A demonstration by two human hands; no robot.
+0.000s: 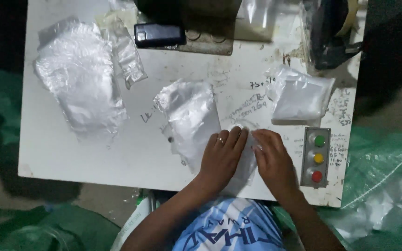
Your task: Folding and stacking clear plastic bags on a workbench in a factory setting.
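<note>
Both hands lie low in the middle of the frame on a white table (70, 153). The left hand (222, 155) lies flat, palm down, its fingers pressed together and stretched forward onto a clear plastic bag (191, 116); a ring (220, 139) sits on one finger. The right hand (271, 158) is just beside it, fingers close together and bent down onto the same plastic, fingertips touching the film near the left hand's fingertips. Whether either hand pinches the film cannot be told; both seem to press on it.

The clear plastic bag runs from the centre of the frame down under the hands, crumpled and pale, tilted slightly to the left.

At the upper left lies a large heap of clear bags (77, 76), with a narrow clear sleeve (129, 53) beside it. At the upper right, well apart from the hands, rests a folded packet of white plastic (301, 95). Just right of the right hand is a grey upright control box (316, 158) with three round buttons, green on top, yellow in the middle, red below. A black rectangular device (159, 35) lies at the top centre on a worn metal plate (210, 42). Handwritten scribbles mark the tabletop near the centre and right edge. Green woven sacking (387, 158) fills the right side of the frame.
</note>
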